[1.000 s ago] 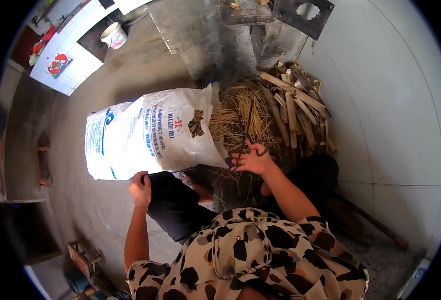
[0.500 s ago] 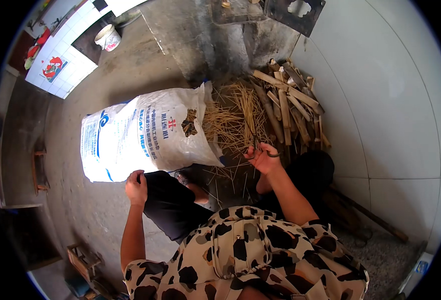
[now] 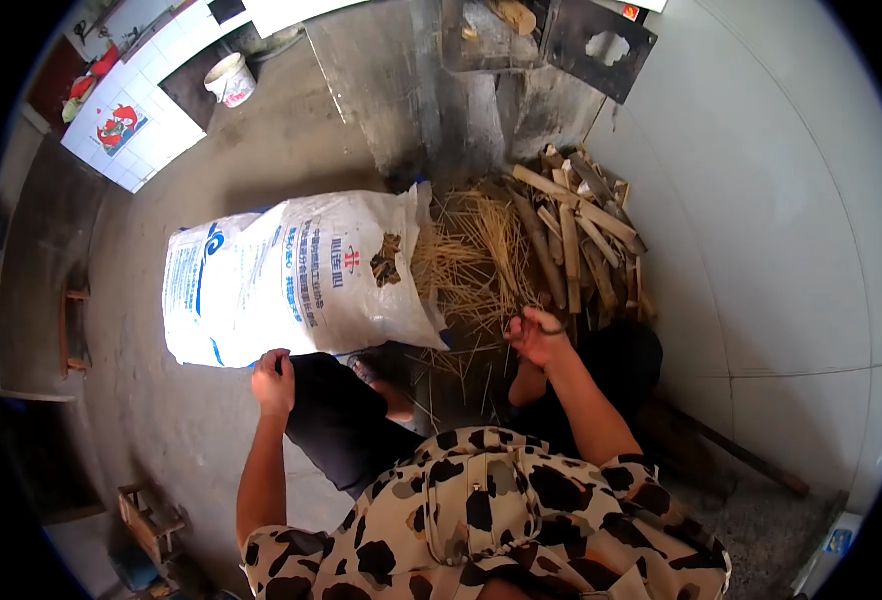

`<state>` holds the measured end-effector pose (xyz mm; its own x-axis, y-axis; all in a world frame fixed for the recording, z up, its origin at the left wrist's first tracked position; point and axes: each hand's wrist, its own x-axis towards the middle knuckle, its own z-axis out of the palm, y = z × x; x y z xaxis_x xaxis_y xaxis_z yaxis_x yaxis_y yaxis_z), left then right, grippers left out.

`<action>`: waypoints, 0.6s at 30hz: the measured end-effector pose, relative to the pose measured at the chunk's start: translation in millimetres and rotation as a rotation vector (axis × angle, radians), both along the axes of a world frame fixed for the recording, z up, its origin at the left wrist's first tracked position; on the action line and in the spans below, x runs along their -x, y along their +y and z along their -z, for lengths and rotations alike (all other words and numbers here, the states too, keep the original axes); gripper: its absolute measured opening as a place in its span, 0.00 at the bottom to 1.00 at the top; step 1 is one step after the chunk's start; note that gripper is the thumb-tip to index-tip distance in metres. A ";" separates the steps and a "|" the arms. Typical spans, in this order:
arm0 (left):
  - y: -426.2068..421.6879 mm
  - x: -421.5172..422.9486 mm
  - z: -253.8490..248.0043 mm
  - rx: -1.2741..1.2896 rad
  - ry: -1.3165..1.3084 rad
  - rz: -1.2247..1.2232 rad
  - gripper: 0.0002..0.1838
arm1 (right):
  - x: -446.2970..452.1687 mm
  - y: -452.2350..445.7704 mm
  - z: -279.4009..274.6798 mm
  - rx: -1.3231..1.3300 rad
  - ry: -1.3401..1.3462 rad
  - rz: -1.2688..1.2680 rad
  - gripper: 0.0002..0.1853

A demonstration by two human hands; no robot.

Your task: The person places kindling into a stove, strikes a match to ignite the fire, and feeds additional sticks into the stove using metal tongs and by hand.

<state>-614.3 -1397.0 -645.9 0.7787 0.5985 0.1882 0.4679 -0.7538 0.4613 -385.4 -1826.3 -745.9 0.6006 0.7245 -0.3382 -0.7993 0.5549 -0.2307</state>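
My right hand (image 3: 534, 337) is closed around the handles of dark metal fire tongs (image 3: 553, 331). The tongs' far end is hard to make out against the dry straw (image 3: 476, 255). The straw spills from the mouth of a white woven sack (image 3: 251, 285) with blue and red print, lying on its side with a torn hole near its mouth. Beside my left knee, my left hand (image 3: 274, 383) has its fingers curled near the sack's lower edge, with nothing visible in them.
Split firewood (image 3: 586, 225) is piled against the tiled wall (image 3: 761, 220) at the right. A sooty stove front (image 3: 461, 110) stands ahead, with a dark metal plate (image 3: 581, 50) beside its opening. A white bucket (image 3: 230, 82) and a wooden stool (image 3: 149, 520) are at the left.
The view has tilted slightly, so the stove and sack sit lower in it. My right hand has shifted a little toward me and to the right; my left hand stays by the knee.
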 end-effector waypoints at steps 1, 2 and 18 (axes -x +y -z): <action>0.9 1.9 0.9 -0.005 -0.013 0.011 0.05 | 4.7 -3.5 -3.2 0.036 0.025 -0.020 0.11; 0.7 2.5 1.9 -0.010 -0.021 0.024 0.05 | 10.1 -7.0 -8.6 0.072 0.054 -0.038 0.11; -13.7 -7.5 -11.5 0.029 0.034 -0.012 0.06 | 58.4 -45.2 -241.3 0.461 -0.275 -0.104 0.30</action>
<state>-606.7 -1410.7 -634.4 0.7769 0.6129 0.1440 0.4929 -0.7344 0.4667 -443.8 -1871.5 -504.6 0.6450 0.5983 -0.4755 -0.7203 0.2680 -0.6398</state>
